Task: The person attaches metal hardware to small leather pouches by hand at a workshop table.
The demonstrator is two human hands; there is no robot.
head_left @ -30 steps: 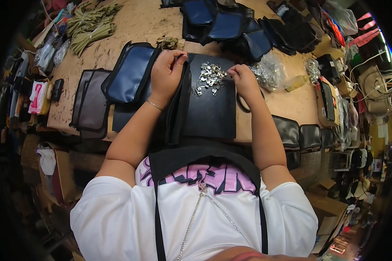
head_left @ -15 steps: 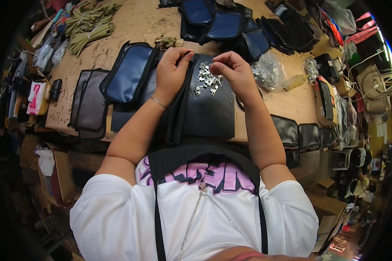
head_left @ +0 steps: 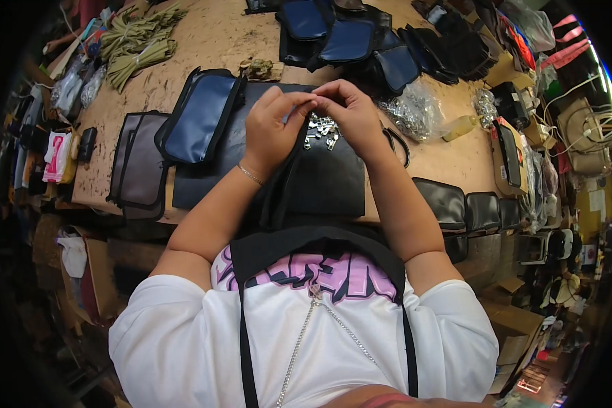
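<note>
Left hand (head_left: 273, 132) and right hand (head_left: 352, 115) meet, fingers pinching the black zipper tape (head_left: 289, 170); zipper sliders (head_left: 321, 130) lie at 6 o'clock

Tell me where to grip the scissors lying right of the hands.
Take the scissors by the looped handles, from the right and above. They lie flat on the table; the right hand covers their left end, and only the loops show clear.

No readable text is showing; the pink lettering on the white shirt (head_left: 333, 275) is lying half hidden.
</note>
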